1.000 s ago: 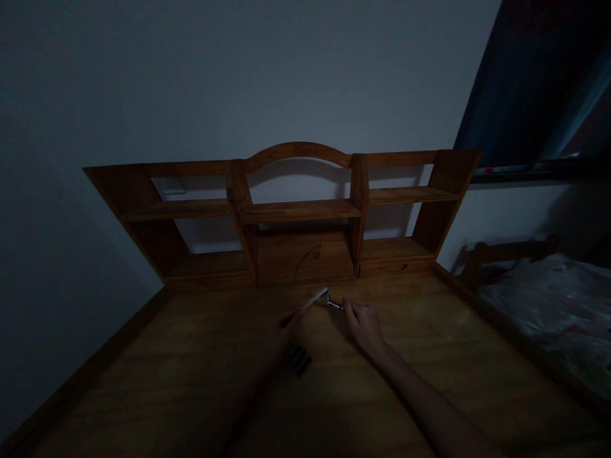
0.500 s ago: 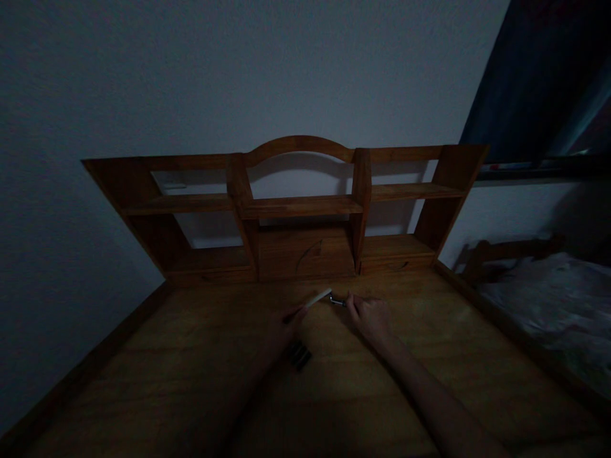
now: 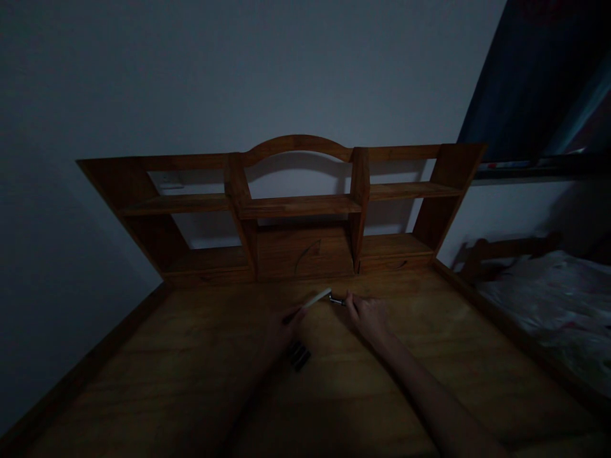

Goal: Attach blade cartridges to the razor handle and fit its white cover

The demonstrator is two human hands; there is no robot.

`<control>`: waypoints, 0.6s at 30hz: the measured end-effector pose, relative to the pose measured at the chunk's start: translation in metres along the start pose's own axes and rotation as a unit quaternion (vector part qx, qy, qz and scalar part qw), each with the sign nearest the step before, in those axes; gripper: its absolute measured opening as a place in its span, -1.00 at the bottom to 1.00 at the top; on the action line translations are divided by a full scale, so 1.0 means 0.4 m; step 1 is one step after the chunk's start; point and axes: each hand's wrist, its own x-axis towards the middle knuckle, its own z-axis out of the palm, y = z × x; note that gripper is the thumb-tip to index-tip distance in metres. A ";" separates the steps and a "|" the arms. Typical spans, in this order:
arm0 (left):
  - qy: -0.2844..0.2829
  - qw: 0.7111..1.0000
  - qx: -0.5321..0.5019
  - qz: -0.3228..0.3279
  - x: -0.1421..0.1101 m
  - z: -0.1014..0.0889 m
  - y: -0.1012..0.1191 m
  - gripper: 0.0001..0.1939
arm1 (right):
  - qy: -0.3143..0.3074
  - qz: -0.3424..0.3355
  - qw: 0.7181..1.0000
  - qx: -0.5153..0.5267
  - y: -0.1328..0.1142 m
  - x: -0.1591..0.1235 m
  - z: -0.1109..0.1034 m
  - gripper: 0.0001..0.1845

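Observation:
Over the desk top (image 3: 200, 356), my left hand (image 3: 281, 327) is closed on a slim pale stick (image 3: 317, 297), which slants up to the right. A dark end shows at the fingers; the stick's exact kind is unclear in the dim light. My right hand (image 3: 370, 315) is closed around a small shiny metal tool (image 3: 337, 300) with a dark part by the fingers. Its bent silver tip is right at the far end of the pale stick; I cannot tell whether they touch. Several short black pieces (image 3: 300, 356) lie side by side just below my left hand.
A wooden shelf unit (image 3: 300, 207) with small drawers stands along the back of the desk, against a wall (image 3: 286, 70). Raised wooden edges (image 3: 477, 299) border the desk. To the right are a bed or chair frame with a plastic-wrapped heap (image 3: 554, 299) and a dark window.
The view has shifted very slightly. Both hands, the pale stick and the metal tool keep almost the same positions.

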 end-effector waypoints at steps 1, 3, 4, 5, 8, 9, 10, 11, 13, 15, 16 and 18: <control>0.005 1.000 -0.002 -0.005 0.001 -0.002 -0.001 -0.56 | -0.005 -0.002 1.000 0.003 -0.001 0.000 -0.001 -0.53; 0.013 1.000 -0.004 -0.013 0.002 -0.007 0.002 -0.55 | -0.014 -0.003 1.000 0.011 -0.004 0.000 -0.003 -0.53; 0.013 1.000 -0.005 -0.013 0.001 -0.008 0.007 -0.56 | -0.017 -0.004 1.000 0.015 -0.006 0.000 -0.004 -0.53; 0.011 1.000 -0.007 -0.012 -0.001 -0.009 0.012 -0.56 | -0.020 -0.003 1.000 0.019 -0.007 0.001 -0.005 -0.52; 0.007 1.000 -0.014 -0.004 -0.005 -0.004 0.024 -0.57 | -0.024 0.004 0.999 0.026 -0.010 0.001 -0.006 -0.49; 0.005 1.000 -0.016 -0.004 -0.005 -0.001 0.025 -0.57 | -0.026 0.007 0.999 0.026 -0.010 0.000 -0.006 -0.48; 0.003 1.000 -0.017 -0.007 -0.004 0.001 0.022 -0.57 | -0.029 0.009 0.999 0.028 -0.011 0.000 -0.007 -0.47; 0.001 1.000 -0.021 -0.013 -0.002 0.002 0.018 -0.57 | -0.031 0.009 0.999 0.031 -0.012 0.000 -0.006 -0.47; -0.001 0.999 -0.030 -0.029 0.002 0.000 0.007 -0.54 | -0.034 0.006 0.999 0.036 -0.013 -0.001 -0.006 -0.47; -0.001 0.999 -0.040 -0.036 0.003 -0.005 0.000 -0.51 | -0.037 0.002 0.999 0.037 -0.014 -0.001 -0.004 -0.49; -0.002 0.998 -0.044 -0.033 0.002 -0.008 0.001 -0.51 | -0.037 0.001 0.999 0.036 -0.014 -0.001 -0.003 -0.50; -0.011 0.998 -0.050 -0.022 -0.002 -0.011 0.008 -0.51 | -0.037 0.001 0.999 0.032 -0.014 -0.001 -0.001 -0.51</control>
